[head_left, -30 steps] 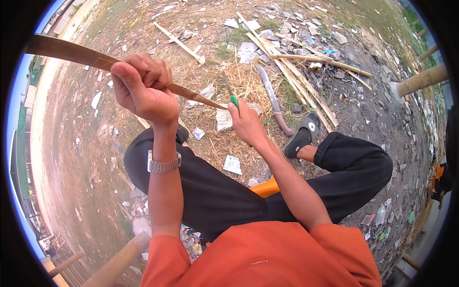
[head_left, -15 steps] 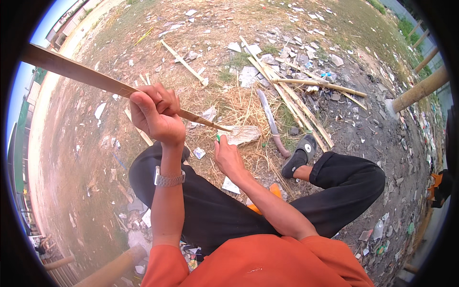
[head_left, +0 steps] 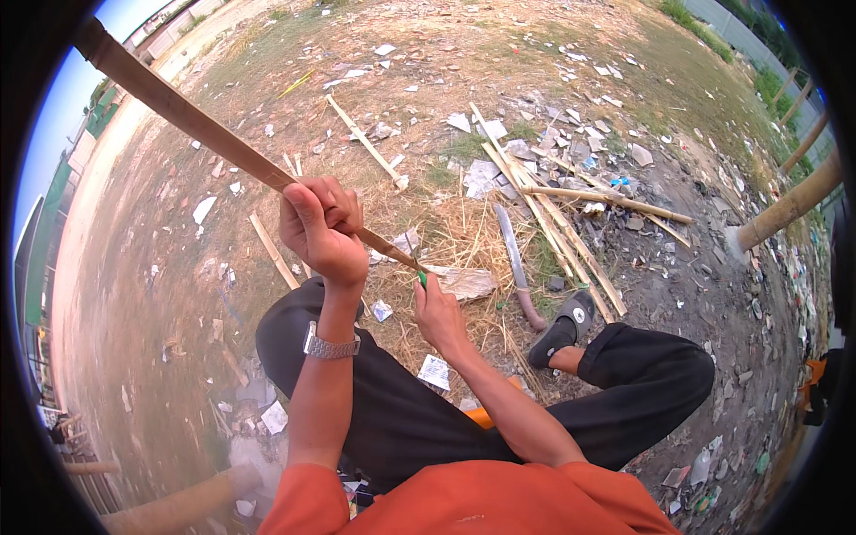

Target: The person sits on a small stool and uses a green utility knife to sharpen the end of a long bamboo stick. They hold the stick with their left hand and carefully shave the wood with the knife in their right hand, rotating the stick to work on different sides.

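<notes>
My left hand [head_left: 323, 230] is closed around a long bamboo strip [head_left: 192, 111], which slants from the upper left down toward the middle. The strip's narrow lower end meets a small green-handled knife [head_left: 423, 278], whose thin blade barely shows. My right hand [head_left: 440, 314] is closed around that handle. Just beyond my right hand, a pale flat piece of wood [head_left: 465, 283] lies on straw and shavings. To its right rests a machete [head_left: 510, 250] with a curved brown handle, near my shoe.
Several split bamboo strips [head_left: 557, 214] lie crossed on the ground beyond the machete. Broken tile pieces [head_left: 557, 134] and litter are scattered around. A bamboo post [head_left: 789, 205] stands at the right, and another pole [head_left: 183, 501] is at the lower left. Something orange [head_left: 479, 417] lies beneath my right forearm.
The view has shifted, so the ground appears lower and to the right. The strip now tilts more steeply, and its lower end is against the knife. Both hands keep their hold.
</notes>
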The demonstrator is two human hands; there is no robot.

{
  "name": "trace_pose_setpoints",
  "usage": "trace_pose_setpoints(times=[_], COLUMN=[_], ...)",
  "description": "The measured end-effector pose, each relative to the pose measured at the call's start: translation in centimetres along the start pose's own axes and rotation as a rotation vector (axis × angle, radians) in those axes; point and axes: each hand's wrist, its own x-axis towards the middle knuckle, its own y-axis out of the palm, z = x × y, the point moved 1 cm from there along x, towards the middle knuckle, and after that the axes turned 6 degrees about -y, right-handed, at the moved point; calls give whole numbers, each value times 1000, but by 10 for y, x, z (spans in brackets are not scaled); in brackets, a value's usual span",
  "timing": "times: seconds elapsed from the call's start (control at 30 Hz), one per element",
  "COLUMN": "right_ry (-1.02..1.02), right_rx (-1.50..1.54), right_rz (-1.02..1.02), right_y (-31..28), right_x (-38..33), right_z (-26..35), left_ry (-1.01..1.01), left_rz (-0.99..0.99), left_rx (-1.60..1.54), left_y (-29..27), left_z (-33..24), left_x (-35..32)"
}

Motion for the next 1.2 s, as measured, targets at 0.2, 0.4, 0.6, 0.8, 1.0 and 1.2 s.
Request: trace_pose_setpoints(times=[0.2,0.4,0.6,0.8,1.0,1.2], right_ry=[71,111,32,30,104,82], right_rx=[-22,-73,62,43,-98,-9], right_rz=[5,-7,-38,-14,-33,-7], right_y=[15,45,31,33,61,55], right_x=[4,2,6,-4,5,4], right_z=[-49,-79,-28,-54,-103,-75], left_ry=[-11,10,10,9,34,46], left_rz=[31,19,20,-29,-52,-76], left_rx=[-46,25,-33,-13,-23,50], left_y=[1,9,1,-6,-1,2], left_z=[-2,0,3,2,5,3], left_x=[-1,0,0,1,8,1])
